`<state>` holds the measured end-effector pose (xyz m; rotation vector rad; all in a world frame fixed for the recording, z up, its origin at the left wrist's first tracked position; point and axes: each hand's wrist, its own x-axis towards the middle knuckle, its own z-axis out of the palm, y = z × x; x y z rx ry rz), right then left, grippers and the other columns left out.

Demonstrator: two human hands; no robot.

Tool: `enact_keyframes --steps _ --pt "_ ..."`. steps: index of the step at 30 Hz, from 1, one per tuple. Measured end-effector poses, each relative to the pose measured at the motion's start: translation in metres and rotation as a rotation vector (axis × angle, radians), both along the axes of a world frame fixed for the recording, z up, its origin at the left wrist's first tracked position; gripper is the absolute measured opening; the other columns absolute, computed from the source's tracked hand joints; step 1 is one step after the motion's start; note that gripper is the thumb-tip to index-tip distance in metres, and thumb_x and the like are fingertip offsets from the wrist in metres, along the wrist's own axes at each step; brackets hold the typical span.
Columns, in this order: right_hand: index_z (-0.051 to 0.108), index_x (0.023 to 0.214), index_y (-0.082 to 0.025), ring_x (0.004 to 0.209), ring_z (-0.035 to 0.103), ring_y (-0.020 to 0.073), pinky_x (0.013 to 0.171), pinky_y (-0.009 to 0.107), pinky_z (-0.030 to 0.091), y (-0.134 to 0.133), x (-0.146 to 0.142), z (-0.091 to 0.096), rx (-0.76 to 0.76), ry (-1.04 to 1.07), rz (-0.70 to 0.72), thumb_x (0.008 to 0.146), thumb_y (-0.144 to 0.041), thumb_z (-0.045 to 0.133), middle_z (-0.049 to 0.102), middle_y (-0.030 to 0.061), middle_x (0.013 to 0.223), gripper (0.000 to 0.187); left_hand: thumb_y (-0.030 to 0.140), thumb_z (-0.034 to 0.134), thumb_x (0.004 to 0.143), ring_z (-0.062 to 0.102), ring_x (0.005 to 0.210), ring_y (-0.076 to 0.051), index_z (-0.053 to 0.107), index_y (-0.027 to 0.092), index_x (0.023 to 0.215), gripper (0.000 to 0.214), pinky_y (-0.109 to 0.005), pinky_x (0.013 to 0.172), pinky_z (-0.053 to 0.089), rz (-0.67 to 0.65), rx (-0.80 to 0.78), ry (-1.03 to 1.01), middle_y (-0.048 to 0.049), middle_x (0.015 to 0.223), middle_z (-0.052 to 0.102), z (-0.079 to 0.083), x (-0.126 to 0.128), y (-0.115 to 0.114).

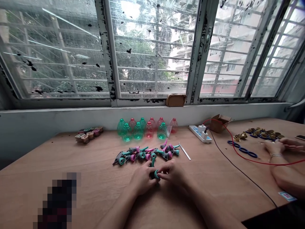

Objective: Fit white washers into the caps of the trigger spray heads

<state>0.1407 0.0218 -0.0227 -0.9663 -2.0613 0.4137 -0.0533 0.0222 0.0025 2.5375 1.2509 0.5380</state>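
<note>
My left hand (142, 178) is wrapped round a dark grey and teal trigger spray head (156, 174), just above the table. The fingertips of my right hand (172, 173) pinch its teal screw collar from the right side. Part of the spray head is hidden by my fingers. Right beyond my hands lies a pile of similar spray heads (143, 155), grey with teal or pink collars and triggers. Close to the pile's right end lies a pair of white tweezers (185, 151).
Several green bottles (138, 132) and red bottles (149, 131) stand near the wall. A power strip (200, 134) feeds red and black cables across the right side. Small blocks (88, 135) sit at left. A co-worker's hands (276, 148) are beside gold parts (264, 133) and blue rings (242, 149).
</note>
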Motion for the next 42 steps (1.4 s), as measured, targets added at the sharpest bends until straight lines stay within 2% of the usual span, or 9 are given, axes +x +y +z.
enact_keyframes --steps 6,12,17,22,28,34,38,42 --pt "0.076 0.072 -0.021 0.044 0.051 0.0081 0.044 0.018 0.033 -0.002 -0.003 0.001 -0.013 -0.022 -0.077 0.072 -0.021 0.068 0.066 -0.0006 0.054 0.009 0.034 0.063 0.076 0.059 0.084 -0.018 0.072 0.031 0.096 0.022 -0.024 0.070 0.043 -0.005 0.000 0.009 -0.0033 0.106 0.055 0.000 0.000 0.000" --pt "0.076 0.072 -0.022 0.044 0.050 0.0076 0.047 0.019 0.034 -0.007 -0.003 0.009 0.017 -0.067 -0.099 0.071 -0.020 0.068 0.065 -0.0015 0.053 0.009 0.034 0.063 0.075 0.060 0.087 -0.019 0.072 0.032 0.095 0.022 -0.025 0.071 0.044 -0.009 -0.009 0.003 -0.0033 0.107 0.055 0.003 0.001 -0.001" --pt "0.076 0.072 -0.022 0.046 0.051 0.0078 0.047 0.018 0.034 -0.006 -0.002 0.009 0.001 -0.084 -0.108 0.071 -0.021 0.068 0.065 -0.0012 0.054 0.009 0.035 0.061 0.076 0.060 0.091 -0.021 0.072 0.031 0.095 0.022 -0.027 0.077 0.045 -0.001 -0.009 0.005 -0.0041 0.108 0.056 0.004 0.002 -0.002" --pt "0.075 0.073 -0.021 0.046 0.050 0.0079 0.048 0.019 0.034 -0.005 -0.001 0.007 0.000 -0.099 -0.085 0.073 -0.022 0.067 0.065 -0.0006 0.055 0.008 0.036 0.061 0.076 0.060 0.089 -0.020 0.072 0.030 0.096 0.023 -0.026 0.076 0.045 -0.004 -0.015 0.003 -0.0045 0.110 0.055 0.003 0.002 -0.002" --pt "0.075 0.084 -0.020 0.051 0.054 0.0098 0.052 0.019 0.038 -0.009 0.003 0.009 0.065 -0.090 0.034 0.074 -0.014 0.061 0.068 0.0012 0.062 0.018 0.035 0.064 0.074 0.059 0.087 -0.019 0.071 0.030 0.096 0.023 -0.025 0.075 0.045 -0.023 -0.007 0.014 -0.0030 0.103 0.055 0.002 0.003 -0.002" --pt "0.075 0.080 -0.020 0.051 0.054 0.0098 0.050 0.019 0.037 -0.008 0.002 0.007 0.101 -0.084 0.115 0.072 -0.008 0.055 0.067 0.0016 0.064 0.025 0.035 0.064 0.074 0.058 0.085 -0.018 0.071 0.027 0.087 0.017 -0.025 0.074 0.045 -0.037 -0.002 0.009 -0.0027 0.101 0.054 -0.001 0.000 -0.002" --pt "0.075 0.081 -0.021 0.052 0.055 0.0098 0.052 0.019 0.038 -0.007 0.002 0.005 0.096 -0.116 0.083 0.071 -0.008 0.057 0.066 0.0004 0.063 0.025 0.037 0.065 0.074 0.058 0.084 -0.018 0.071 0.029 0.088 0.017 -0.025 0.072 0.044 -0.040 0.000 0.001 -0.0017 0.100 0.053 -0.001 0.000 -0.001" --pt "0.075 0.082 -0.022 0.051 0.054 0.0091 0.053 0.020 0.038 -0.006 0.002 0.006 0.090 -0.124 0.045 0.073 -0.014 0.062 0.067 -0.0004 0.062 0.018 0.035 0.064 0.074 0.058 0.086 -0.018 0.072 0.028 0.091 0.020 -0.025 0.076 0.044 -0.049 -0.007 0.000 -0.0024 0.102 0.054 0.000 0.001 -0.002"
